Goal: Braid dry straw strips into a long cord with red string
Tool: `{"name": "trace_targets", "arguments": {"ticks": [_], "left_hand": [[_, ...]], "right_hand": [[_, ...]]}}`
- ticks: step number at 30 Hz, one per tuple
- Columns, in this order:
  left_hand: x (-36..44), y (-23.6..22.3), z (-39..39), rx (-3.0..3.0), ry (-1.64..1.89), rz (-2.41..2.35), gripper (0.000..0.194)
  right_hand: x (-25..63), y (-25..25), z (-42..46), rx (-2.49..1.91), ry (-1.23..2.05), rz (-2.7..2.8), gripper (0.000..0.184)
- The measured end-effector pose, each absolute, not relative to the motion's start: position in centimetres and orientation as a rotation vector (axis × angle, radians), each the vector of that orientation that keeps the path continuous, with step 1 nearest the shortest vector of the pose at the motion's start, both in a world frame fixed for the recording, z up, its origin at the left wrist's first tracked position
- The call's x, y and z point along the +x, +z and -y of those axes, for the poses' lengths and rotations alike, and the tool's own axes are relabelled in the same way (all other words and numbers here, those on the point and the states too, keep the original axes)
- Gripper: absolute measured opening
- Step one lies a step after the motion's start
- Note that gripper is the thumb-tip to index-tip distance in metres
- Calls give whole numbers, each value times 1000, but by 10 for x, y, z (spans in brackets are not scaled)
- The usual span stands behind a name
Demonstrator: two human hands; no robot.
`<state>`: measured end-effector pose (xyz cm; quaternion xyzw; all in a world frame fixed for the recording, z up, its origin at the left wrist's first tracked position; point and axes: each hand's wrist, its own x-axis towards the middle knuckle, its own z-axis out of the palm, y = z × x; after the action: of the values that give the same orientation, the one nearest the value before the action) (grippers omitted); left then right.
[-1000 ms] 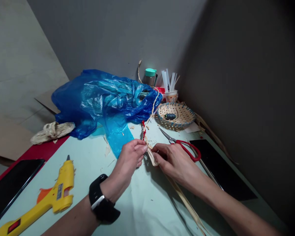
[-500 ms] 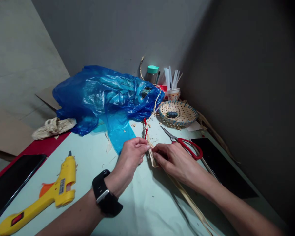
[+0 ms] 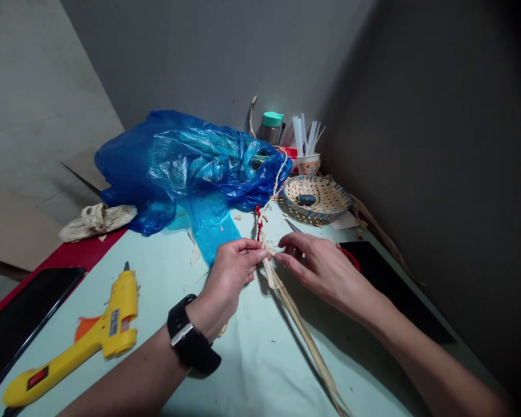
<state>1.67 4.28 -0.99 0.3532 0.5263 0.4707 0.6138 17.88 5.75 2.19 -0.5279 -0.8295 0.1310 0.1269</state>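
Observation:
My left hand (image 3: 238,263), with a black watch on the wrist, pinches a braided cord of pale dried plant fibre (image 3: 280,174) at its near end. Loose fibre strands (image 3: 306,333) hang from the pinch and run down toward the front right. Red twisted ties (image 3: 259,223) show on the cord just beyond my fingers. Close on the right, my right hand (image 3: 316,263) hovers with thumb and forefinger apart, their tips near a short strand at the pinch. Behind it lie scissors (image 3: 292,226), mostly hidden, with a blade tip and some red handle visible.
A yellow glue gun (image 3: 115,324) lies at left near a black tablet-like slab (image 3: 30,313). Further back are a fibre bundle (image 3: 98,223), a blue plastic bag (image 3: 178,156), a woven basket (image 3: 330,200) holding a dark thread spool, and a cup (image 3: 309,165) of white sticks. Another dark slab (image 3: 399,295) lies right.
My right hand has drawn slightly right and its fingers have opened from the strands. The long strands have shifted left. My left hand keeps its pinch.

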Motion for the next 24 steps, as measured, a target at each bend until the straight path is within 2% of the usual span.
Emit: {"name": "trace_targets", "arguments": {"ticks": [3,14,21,24], "left_hand": [[17,-8,-43,801,1087,-1212,16],[25,-14,-43,977,1169,-1359,9],[23,-8,-39,929,1171,-1325,7],[23,-8,-37,884,1172,-1238,11]], "right_hand": [[176,21,-56,-1427,549,2497,28],[173,28,-49,-1385,715,2457,32],[155,11,-30,-1342,377,2587,24],[151,3,-26,-1299,160,2700,29]]}}
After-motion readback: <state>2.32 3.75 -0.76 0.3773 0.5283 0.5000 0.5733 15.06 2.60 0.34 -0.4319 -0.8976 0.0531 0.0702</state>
